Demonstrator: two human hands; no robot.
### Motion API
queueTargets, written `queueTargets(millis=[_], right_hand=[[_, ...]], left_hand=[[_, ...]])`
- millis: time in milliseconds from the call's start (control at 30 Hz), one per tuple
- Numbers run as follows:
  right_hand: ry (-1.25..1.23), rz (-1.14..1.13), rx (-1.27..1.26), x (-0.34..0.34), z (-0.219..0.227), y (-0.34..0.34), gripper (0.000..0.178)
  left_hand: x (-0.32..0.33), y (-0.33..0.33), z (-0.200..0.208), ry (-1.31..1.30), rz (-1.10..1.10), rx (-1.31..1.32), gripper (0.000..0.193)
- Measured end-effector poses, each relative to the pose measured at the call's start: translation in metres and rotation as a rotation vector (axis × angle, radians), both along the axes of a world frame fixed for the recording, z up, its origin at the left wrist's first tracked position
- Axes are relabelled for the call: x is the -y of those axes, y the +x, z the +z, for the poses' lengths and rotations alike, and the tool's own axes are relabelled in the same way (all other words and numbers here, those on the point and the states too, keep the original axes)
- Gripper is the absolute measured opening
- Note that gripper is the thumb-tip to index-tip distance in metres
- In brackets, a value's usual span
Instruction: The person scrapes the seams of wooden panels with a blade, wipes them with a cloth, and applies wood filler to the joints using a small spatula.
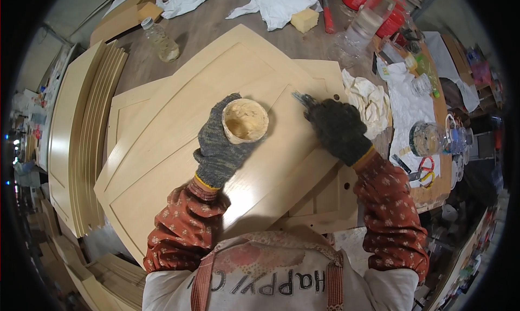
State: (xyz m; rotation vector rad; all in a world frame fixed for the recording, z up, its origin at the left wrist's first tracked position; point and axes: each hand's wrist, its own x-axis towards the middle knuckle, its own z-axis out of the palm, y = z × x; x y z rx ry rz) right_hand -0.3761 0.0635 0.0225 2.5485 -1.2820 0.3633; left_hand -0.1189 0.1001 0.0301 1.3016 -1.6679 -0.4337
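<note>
My left hand [221,146], in a grey knitted glove, is wrapped round a small round tub [266,128]. Inside lies thick beige paste [245,121], smeared up to the rim. My right hand [340,129], in a dark glove, is closed on a small scraper-like tool; only its thin grey-blue end [297,96] shows past the fingers. Both hands are over a pale wooden door panel [189,127] with a framed, curved-edge design. More panels [317,203] lie under it, one with dark round holes.
Several matching panels [78,138] stand stacked at the left. Toward the back are a clear bottle [161,40], white cloths [271,5] and a yellow sponge [305,20]. Crumpled paper [368,102], red-handled scissors [427,165] and a clear jar [425,139] lie to the right.
</note>
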Motion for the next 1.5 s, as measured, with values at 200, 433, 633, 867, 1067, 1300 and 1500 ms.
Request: queueTargets(millis=[200, 433, 633, 867, 1067, 1300, 1500], right_hand=[[-0.015, -0.036, -0.127, -0.002, 0.006, -0.002, 0.018], [0.036, -0.001, 0.057, 0.005, -0.001, -0.003, 0.018], [-0.044, -0.056, -0.013, 0.002, 0.0, -0.003, 0.028], [0.035, -0.097, 0.024, 0.003, -0.002, 0.008, 0.03], [0.104, -0.071, -0.024, -0.001, 0.009, -0.008, 0.03], [0.027, -0.021, -0.002, 0.018, 0.001, 0.002, 0.031], [0.062, -0.017, 0.03, 0.018, -0.002, -0.002, 0.037]], left_hand=[[-0.001, -0.001, 0.0, 0.025, 0.007, -0.014, 0.074], [0.001, 0.001, -0.002, -0.011, -0.002, 0.042, 0.075], [0.002, 0.002, -0.003, -0.009, -0.023, -0.003, 0.075], [0.0, 0.0, 0.0, 0.021, -0.026, -0.034, 0.074], [0.0, 0.0, 0.001, 0.045, -0.013, -0.058, 0.073], [0.001, 0.0, 0.002, 0.039, -0.011, -0.017, 0.072], [0.0, 0.001, 0.004, 0.06, -0.021, -0.069, 0.073]])
